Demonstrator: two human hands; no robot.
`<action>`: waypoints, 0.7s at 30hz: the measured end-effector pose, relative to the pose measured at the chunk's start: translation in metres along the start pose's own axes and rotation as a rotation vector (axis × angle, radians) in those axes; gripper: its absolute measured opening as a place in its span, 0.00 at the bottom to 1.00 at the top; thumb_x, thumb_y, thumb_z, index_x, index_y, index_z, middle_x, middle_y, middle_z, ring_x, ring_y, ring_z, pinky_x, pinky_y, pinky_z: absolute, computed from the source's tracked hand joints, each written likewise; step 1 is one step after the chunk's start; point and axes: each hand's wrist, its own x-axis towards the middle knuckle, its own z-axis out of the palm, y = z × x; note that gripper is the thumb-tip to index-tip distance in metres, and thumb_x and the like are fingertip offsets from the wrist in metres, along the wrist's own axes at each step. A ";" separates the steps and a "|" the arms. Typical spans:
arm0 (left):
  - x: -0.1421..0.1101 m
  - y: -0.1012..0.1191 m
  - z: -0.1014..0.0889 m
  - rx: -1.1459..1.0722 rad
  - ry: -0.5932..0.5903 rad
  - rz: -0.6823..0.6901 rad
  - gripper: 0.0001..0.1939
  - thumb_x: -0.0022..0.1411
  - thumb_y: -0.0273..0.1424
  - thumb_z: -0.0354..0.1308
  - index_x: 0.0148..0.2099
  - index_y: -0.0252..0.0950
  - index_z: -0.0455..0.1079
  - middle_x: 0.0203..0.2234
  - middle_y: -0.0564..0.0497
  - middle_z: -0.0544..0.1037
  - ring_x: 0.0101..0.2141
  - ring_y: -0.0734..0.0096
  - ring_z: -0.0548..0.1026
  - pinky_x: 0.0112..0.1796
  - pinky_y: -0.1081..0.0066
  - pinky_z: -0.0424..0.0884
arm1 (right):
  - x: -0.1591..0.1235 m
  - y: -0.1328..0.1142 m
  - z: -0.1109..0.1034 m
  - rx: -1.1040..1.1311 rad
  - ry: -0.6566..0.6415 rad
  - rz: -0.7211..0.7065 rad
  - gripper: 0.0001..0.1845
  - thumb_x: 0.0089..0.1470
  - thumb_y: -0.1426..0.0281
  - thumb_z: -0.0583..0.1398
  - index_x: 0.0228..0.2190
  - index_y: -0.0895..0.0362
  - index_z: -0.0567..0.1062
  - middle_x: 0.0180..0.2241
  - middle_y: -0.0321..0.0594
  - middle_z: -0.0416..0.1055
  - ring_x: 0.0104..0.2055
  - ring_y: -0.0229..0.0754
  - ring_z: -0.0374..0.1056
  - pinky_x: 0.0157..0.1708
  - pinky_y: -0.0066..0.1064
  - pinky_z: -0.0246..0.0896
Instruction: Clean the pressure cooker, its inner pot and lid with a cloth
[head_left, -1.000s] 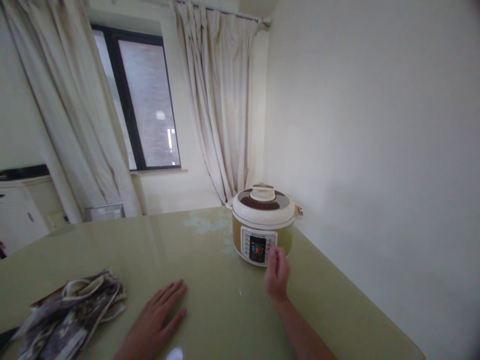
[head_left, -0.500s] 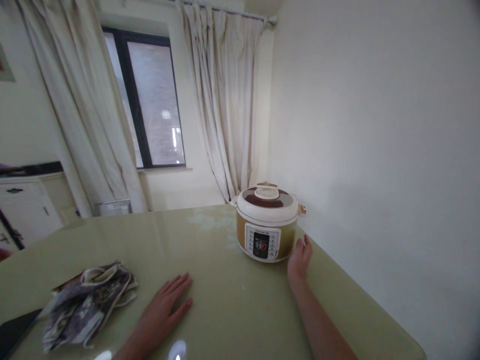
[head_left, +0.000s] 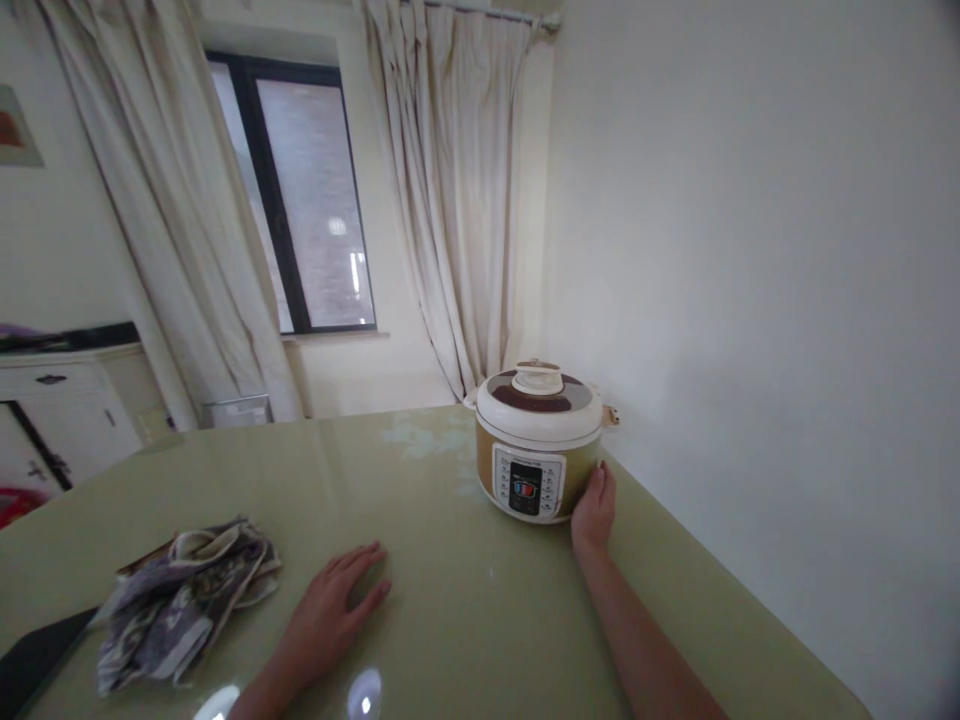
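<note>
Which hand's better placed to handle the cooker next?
Likely the right hand: it's right at the cooker's side, though actual contact is hard to confirm. The left hand lies on the table, short of the cooker and nearer the cloth.

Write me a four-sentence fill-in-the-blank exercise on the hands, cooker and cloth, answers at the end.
As pictured, the right hand is at the ____ side of the cooker.
The left hand has its palm facing ____.
As pictured, the crumpled cloth lies ____ of the left hand.
The lid is ____ the cooker, not off it.

right; down; left; on
</note>
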 end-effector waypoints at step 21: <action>0.198 0.162 0.109 -1.034 -0.020 -0.296 0.42 0.76 0.52 0.19 0.79 0.32 0.42 0.75 0.33 0.55 0.71 0.50 0.62 0.64 0.53 0.66 | 0.021 0.022 0.006 0.162 -0.089 0.066 0.42 0.67 0.42 0.48 0.65 0.60 0.71 0.67 0.50 0.67 0.70 0.53 0.61 0.71 0.50 0.51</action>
